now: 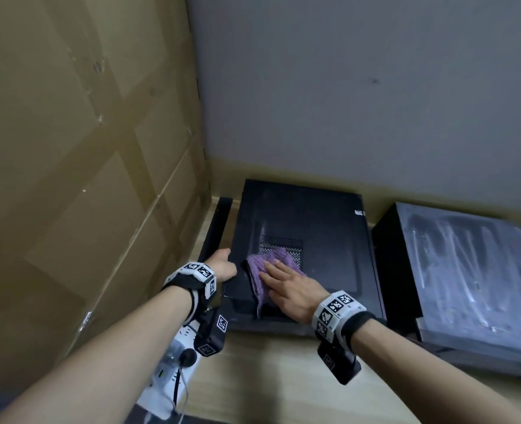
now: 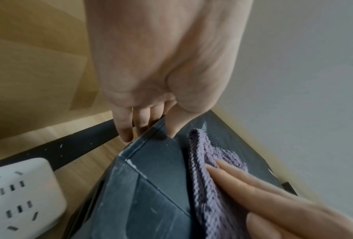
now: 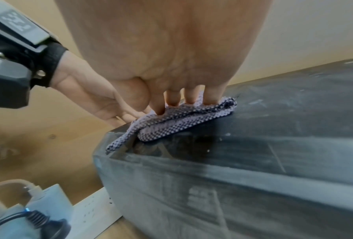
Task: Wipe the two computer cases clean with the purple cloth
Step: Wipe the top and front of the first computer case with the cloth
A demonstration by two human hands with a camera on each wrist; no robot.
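Observation:
Two black computer cases lie flat on the wooden floor against the wall. The left case (image 1: 314, 228) (image 2: 155, 186) (image 3: 253, 145) has a mesh vent on top. The right case (image 1: 473, 270) carries streaky dust. A folded purple cloth (image 1: 262, 264) (image 2: 204, 155) (image 3: 171, 122) lies on the left case near the vent. My right hand (image 1: 289, 286) (image 3: 184, 100) presses it flat with straight fingers (image 2: 243, 181). My left hand (image 1: 222, 264) (image 2: 149, 135) grips that case's left edge, thumb on top and fingers down the side.
Tall cardboard boxes (image 1: 84, 148) stand close on the left. A narrow black panel (image 1: 216, 228) lies between them and the left case. A white power strip (image 1: 173, 362) (image 2: 18, 194) with a plugged cable sits on the floor under my left forearm.

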